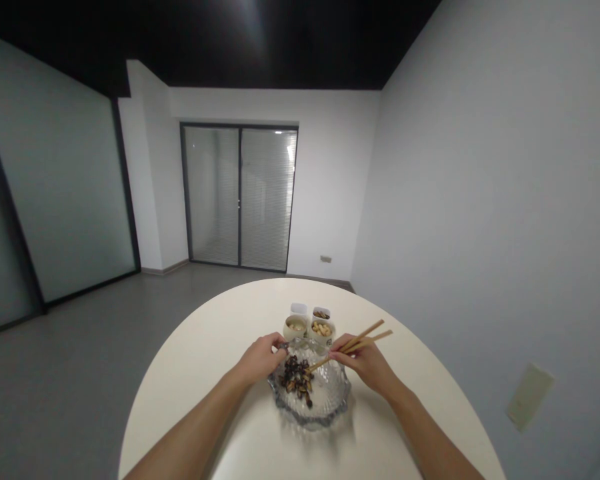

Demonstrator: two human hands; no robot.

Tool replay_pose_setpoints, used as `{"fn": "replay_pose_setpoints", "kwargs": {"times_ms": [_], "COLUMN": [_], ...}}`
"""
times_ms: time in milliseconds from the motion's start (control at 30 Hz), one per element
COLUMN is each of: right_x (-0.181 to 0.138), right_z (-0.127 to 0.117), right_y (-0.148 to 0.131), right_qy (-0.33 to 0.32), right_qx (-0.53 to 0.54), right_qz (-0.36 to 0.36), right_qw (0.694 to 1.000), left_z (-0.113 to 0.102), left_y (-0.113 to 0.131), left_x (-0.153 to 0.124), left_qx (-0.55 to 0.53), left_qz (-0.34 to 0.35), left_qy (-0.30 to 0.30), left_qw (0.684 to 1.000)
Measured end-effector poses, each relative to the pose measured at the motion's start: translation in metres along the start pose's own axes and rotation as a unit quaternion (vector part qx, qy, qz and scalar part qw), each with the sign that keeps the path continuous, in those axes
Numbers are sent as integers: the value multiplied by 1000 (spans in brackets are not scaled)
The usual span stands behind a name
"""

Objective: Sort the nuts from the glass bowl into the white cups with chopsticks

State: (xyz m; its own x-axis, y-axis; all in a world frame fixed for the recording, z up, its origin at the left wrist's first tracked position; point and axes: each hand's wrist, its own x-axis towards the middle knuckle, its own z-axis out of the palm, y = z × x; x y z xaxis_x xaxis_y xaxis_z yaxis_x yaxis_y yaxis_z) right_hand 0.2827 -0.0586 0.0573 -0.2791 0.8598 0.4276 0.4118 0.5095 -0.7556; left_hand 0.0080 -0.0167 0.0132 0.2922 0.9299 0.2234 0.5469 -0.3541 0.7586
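Observation:
A scalloped clear glass bowl (331,395) stands on the table in front of me. Dark brown and tan pieces (297,379), perhaps dried food, are heaped in its left half. My left hand (263,357) grips the bowl's upper-left rim, fingers closed on it. A pair of wooden chopsticks (363,339) is held in my closed right hand (361,360) at the bowl's right side. Their tips reach into the bowl, at the right edge of the pieces; whether they pinch one I cannot tell.
Behind the bowl stand a cup with pale contents (295,327), a cup of peanut-like pieces (322,329), a white container (299,309) and a small container of dark pieces (321,313). The round cream table (195,373) has a wall (455,220) on its right.

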Motion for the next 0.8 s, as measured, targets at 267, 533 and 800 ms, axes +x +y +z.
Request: {"fn": "replay_pose_setpoints", "kwargs": {"times_ms": [267,533,800], "right_x": [1,14,51], "right_z": [-4,-16,-29], "right_y": [-4,-8,5], "right_qy": [24,99,219], "right_qx": [24,28,-52], "right_qz": [-15,-29,-65], "right_qw": [999,994,972], "left_z": [2,-1,-6], "left_y": [-3,-3,-2], "left_x": [2,1,0], "left_qx": [-3,7,10], "left_qz": [-6,4,-6], "left_qy": [-4,1,0], "left_qw": [1000,1000,1000]}}
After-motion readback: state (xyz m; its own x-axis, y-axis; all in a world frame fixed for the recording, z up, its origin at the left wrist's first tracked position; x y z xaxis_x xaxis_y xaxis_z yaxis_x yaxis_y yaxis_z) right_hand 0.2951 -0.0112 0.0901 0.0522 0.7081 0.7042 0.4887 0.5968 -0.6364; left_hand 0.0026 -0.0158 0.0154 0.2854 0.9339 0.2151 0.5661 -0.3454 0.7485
